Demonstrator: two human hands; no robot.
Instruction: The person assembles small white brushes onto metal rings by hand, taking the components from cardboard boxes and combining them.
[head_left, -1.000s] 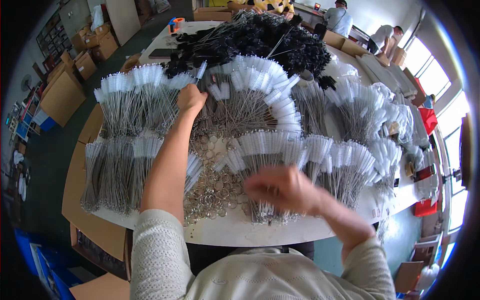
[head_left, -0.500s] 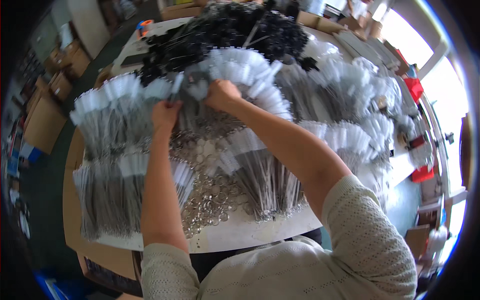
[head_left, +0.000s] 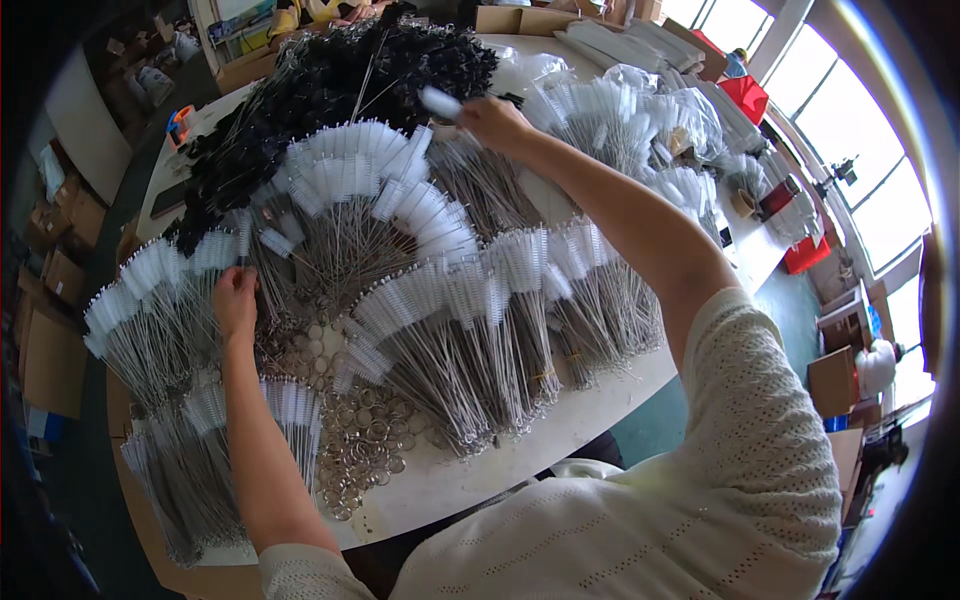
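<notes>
**Sorting white bottle brushes by the handful**

Head view: I see my right hand [head_left: 497,120] reaching to the far side of the table [head_left: 470,480], fingers pinched around one white-tipped brush [head_left: 440,101] that sticks out to the left above the black brush heap [head_left: 340,70]. My left hand [head_left: 235,297] rests on the near-left fan of white brushes [head_left: 150,290], fingers curled down among the wire stems; whether they grip one I cannot tell. Loose metal rings [head_left: 360,440] lie near the front edge. To do this well, I judge I should lift the pinched brush clear of the heap and keep the left hand pressing its fan flat.
</notes>
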